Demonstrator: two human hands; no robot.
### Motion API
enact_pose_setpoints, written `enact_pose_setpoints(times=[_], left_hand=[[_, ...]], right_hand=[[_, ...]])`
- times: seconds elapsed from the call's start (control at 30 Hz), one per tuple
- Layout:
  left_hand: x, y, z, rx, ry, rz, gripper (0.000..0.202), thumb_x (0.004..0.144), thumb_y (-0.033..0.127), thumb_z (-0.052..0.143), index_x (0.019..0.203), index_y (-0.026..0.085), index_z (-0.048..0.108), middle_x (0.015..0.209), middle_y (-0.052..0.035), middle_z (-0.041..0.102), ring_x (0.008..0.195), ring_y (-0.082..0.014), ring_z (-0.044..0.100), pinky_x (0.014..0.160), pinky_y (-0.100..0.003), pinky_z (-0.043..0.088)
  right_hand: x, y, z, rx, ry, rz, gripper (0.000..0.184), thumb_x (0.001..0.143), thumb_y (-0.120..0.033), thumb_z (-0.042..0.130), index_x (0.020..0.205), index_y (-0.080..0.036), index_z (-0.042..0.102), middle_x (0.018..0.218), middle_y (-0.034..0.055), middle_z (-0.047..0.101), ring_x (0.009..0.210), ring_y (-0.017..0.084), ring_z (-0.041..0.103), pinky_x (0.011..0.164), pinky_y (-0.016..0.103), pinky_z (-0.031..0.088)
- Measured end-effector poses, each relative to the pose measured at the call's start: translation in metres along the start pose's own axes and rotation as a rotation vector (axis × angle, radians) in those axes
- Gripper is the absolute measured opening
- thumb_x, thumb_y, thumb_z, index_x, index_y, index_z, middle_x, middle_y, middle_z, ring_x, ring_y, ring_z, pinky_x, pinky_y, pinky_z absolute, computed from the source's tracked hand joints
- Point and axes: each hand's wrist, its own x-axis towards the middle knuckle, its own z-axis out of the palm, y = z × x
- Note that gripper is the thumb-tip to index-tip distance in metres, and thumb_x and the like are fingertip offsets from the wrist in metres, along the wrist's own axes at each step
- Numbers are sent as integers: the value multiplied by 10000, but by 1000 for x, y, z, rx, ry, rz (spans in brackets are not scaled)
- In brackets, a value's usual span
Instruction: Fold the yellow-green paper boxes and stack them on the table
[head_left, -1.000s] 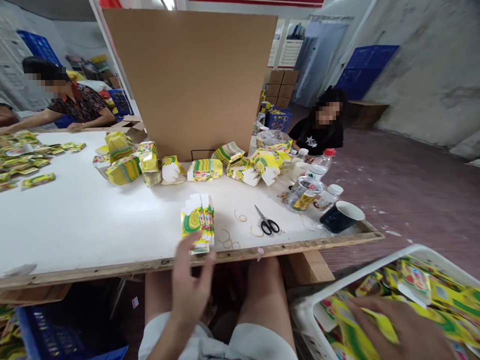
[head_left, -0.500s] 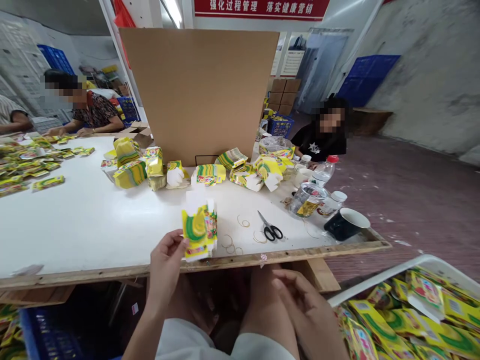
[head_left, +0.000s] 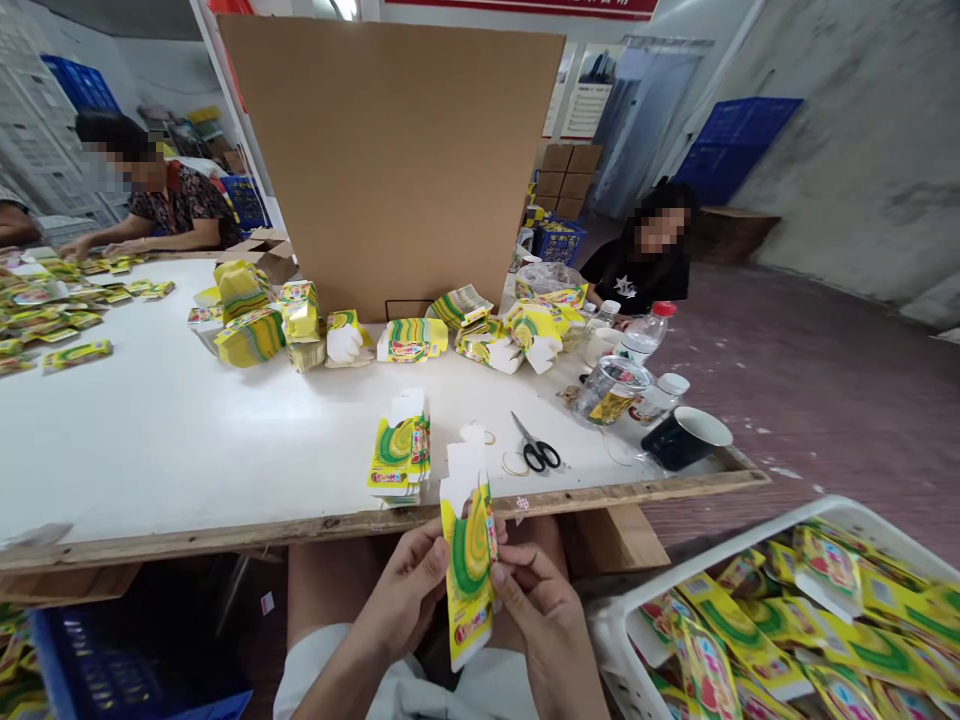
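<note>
A yellow and green printed carton (head_left: 469,570) with white flaps raised at its top is held upright over my lap, in front of the table edge. My left hand (head_left: 411,585) pinches its left side between thumb and fingers. On the opposite side, my right hand (head_left: 536,605) grips the right edge, thumb towards me. Just beyond, a stack of flat cartons (head_left: 400,450) lies on the table near the front edge. Black-handled scissors (head_left: 537,445) and a few rubber bands (head_left: 514,464) lie to the right of that stack.
Bundled cartons (head_left: 412,340) line the table before a large cardboard sheet (head_left: 390,160). A dark mug (head_left: 675,442), bottles and a jar (head_left: 611,390) stand at right. A white basket (head_left: 630,600) of filled-looking cartons is beside me; a blue crate (head_left: 82,640) is lower left. Co-workers sit opposite.
My left hand has brought one carton from the stack towards me, down and right, over my lap. My right hand has come up from the right and taken hold of its right side.
</note>
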Motion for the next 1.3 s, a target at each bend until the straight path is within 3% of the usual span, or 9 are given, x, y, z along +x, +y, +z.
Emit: enact_pose_setpoints(times=[0.23,0.4,0.5,0.6,0.7,0.87,0.93,1.07,1.3], left_hand=[[6,-18,-3,175,213,74,329,837,412,694,1053,165,720,951,-90,775,910,-239,715,841,-335,554],[5,-16,1,361,227,127,457,847,348,693,1248,199,532,1105,-113,732,987,-234,695,878,-333,535],[0,-11,5,368,181,144,654,862,309,677,1394,242,302,1131,-126,713,997,-233,691,877,-349,529],[-6,-4,9,401,56,90,691,892,322,636,1441,250,224,1125,-132,699,1014,-234,678,872,-347,518],[-11,3,10,397,-61,10,611,894,326,636,1411,256,319,1111,-116,689,978,-213,677,850,-322,505],[-15,3,8,310,-180,-86,412,812,277,740,1151,223,513,1002,-73,696,918,-187,672,783,-271,482],[-15,0,8,273,-169,-96,497,825,267,729,1239,252,455,1021,-72,695,905,-181,681,788,-278,485],[-15,-2,7,293,-129,-109,726,841,271,710,1422,313,277,1116,-101,688,864,-185,704,771,-290,503],[-7,-5,3,568,-9,-30,477,864,304,668,1302,240,492,1148,-129,698,1022,-251,680,801,-297,526]], right_hand=[[-5,5,2,-214,17,-28,315,783,-471,744,857,-168,700,779,59,708,720,209,646,658,288,549],[-3,3,-2,-327,116,-123,281,819,-458,706,775,-191,631,719,30,673,664,185,638,621,252,549],[3,-3,-8,-323,53,-190,286,815,-414,723,996,-208,645,944,82,717,821,218,692,721,278,583],[7,-11,-16,-284,20,-247,511,833,-418,706,1290,-251,549,1211,119,663,1075,249,660,869,312,566],[7,-22,-24,-294,-28,-187,488,854,-458,671,1294,-273,572,1207,100,670,1101,245,645,891,309,549],[7,-41,-32,-479,-189,-173,278,881,-481,620,891,-216,704,808,42,683,731,191,644,628,241,527],[8,-43,-31,-531,-163,-241,280,895,-457,606,802,-210,700,762,40,662,723,191,628,653,250,517],[9,-36,-28,-468,-7,-344,195,878,-399,651,984,-241,691,974,74,697,939,229,659,805,285,538],[10,-38,-37,-419,23,-267,397,915,-527,553,1141,-220,663,1050,101,709,923,234,673,816,321,540]])
